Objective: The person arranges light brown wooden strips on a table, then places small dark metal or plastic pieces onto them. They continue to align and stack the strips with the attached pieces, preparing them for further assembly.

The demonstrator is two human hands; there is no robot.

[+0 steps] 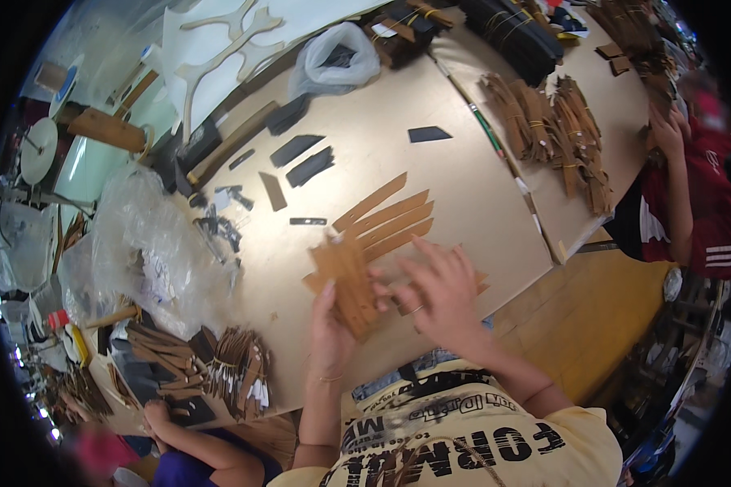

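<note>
A fanned bunch of brown leather strips (345,280) is in my left hand (330,339), whose fingers are closed round its lower left side. Just right of the bunch, my right hand (445,296) has its fingers spread, slightly blurred. Whether its fingertips touch the bunch I cannot tell. Beyond both hands, several more brown strips (394,221) with slanted ends lie side by side on the table, partly hidden behind the held bunch. The end of another brown strip (483,284) shows beside my right hand.
Black pieces (296,150) and a hammer (188,183) lie farther left. Plastic bags (154,252) and bundled brown strips (240,369) fill the left side. More bundles (544,122) lie far right, past a dark strip along the table (495,235). Co-workers' arms (681,187) reach in at both sides.
</note>
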